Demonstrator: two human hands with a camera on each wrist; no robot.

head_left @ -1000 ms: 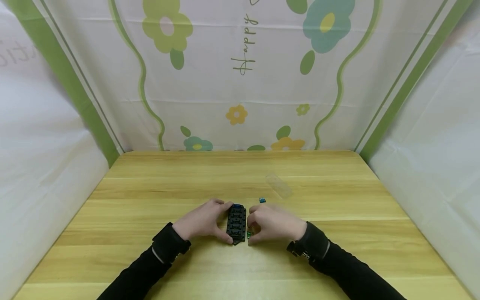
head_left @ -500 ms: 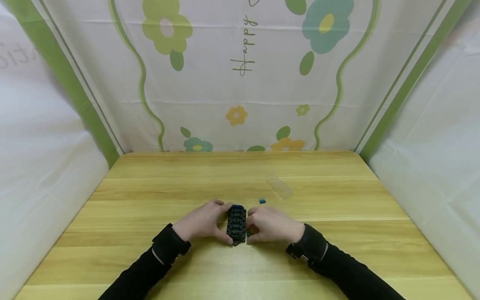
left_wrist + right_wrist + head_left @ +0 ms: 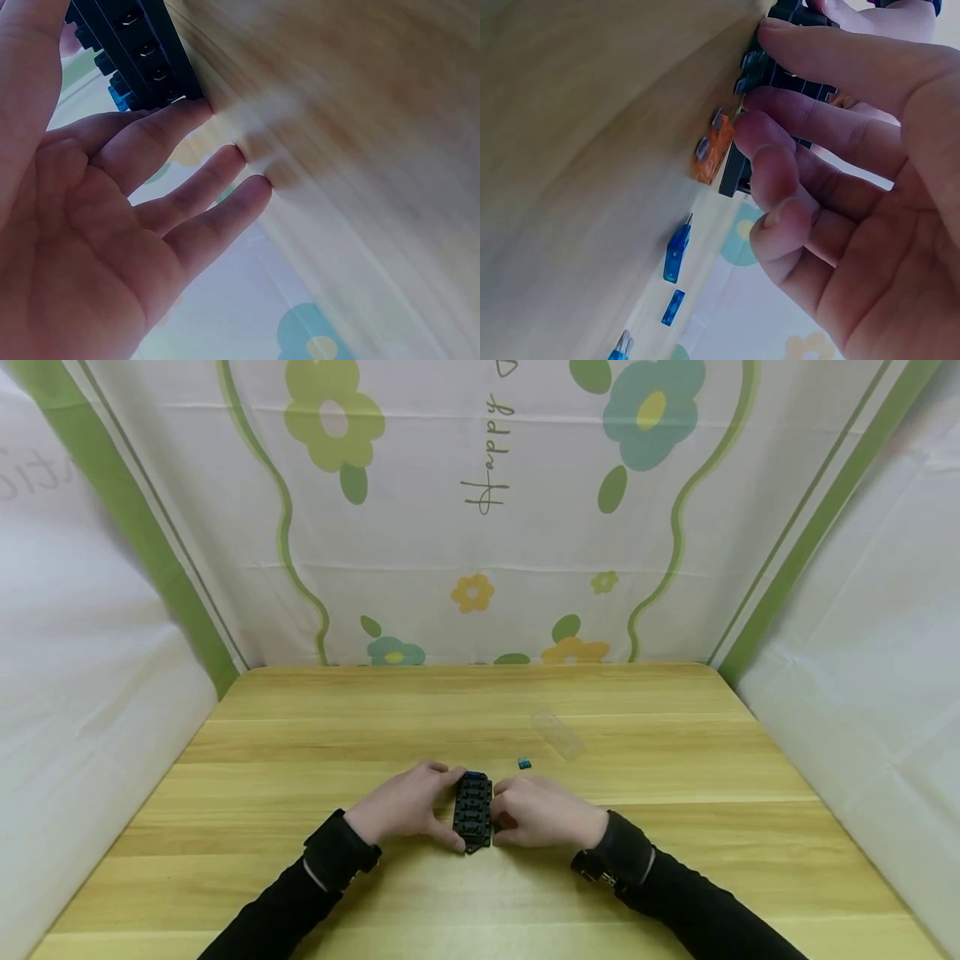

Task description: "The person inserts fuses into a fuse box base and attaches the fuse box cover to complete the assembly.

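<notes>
A black fuse block (image 3: 472,811) with a row of slots lies on the table, its long side pointing away from me. My left hand (image 3: 407,803) grips its left side between thumb and fingers; in the left wrist view two other fingertips (image 3: 259,184) touch the tabletop. At the block's right edge, my right hand (image 3: 549,814) pinches a green blade fuse (image 3: 751,69) between thumb and index finger, mostly hidden in the head view. An orange blade fuse (image 3: 715,150) lies beside the block, near the curled fingers. Blue shows at the block's far end.
Past my right hand lies a blue fuse (image 3: 524,763). A clear plastic cover (image 3: 557,734) rests farther back on the wooden table (image 3: 300,752). Several blue pieces, one a blade fuse (image 3: 677,252), lie along the table in the right wrist view. Printed cloth walls surround the table.
My right hand has shifted slightly left, closer to the block, and the green fuse has gone out of sight in the head view. My left hand keeps its hold on the block.
</notes>
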